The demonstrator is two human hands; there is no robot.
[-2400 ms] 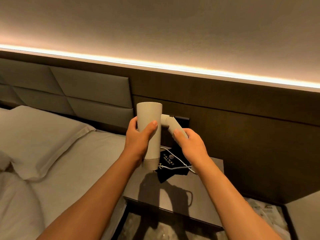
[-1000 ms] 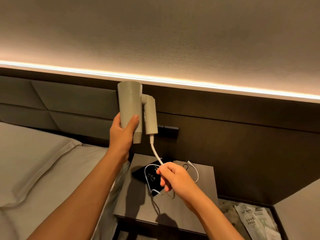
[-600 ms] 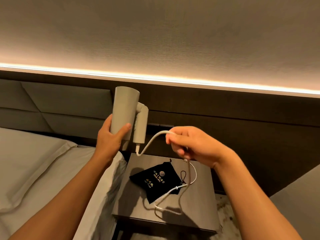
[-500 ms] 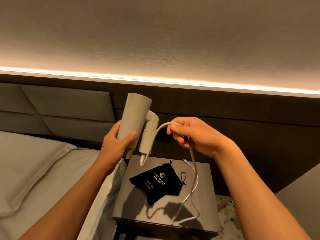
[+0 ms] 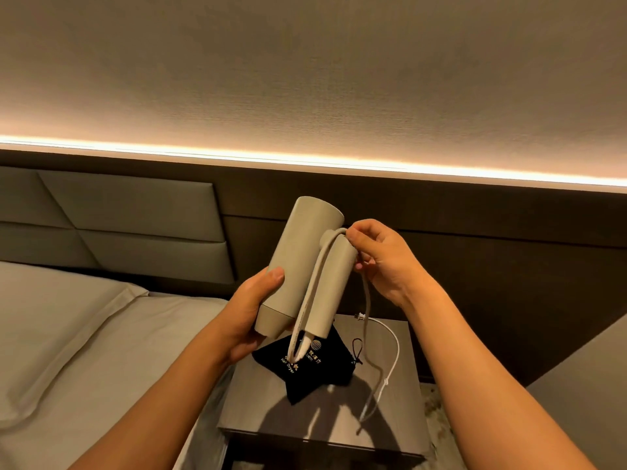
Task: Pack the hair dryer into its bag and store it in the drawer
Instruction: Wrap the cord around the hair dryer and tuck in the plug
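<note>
Both hands are busy: left hand [image 5: 252,312] grips the hair dryer [image 5: 303,262]; right hand [image 5: 381,257] apparently pinches its cord [image 5: 367,300] above the bag [image 5: 314,362].

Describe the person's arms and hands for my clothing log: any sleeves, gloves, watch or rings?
Both forearms are bare up to the picture's edge, so no sleeve or cuff shows. The left hand and the right hand wear no gloves. No watch or band shows on either wrist, and no ring on the fingers in view. The nails are short and unpainted.
</note>
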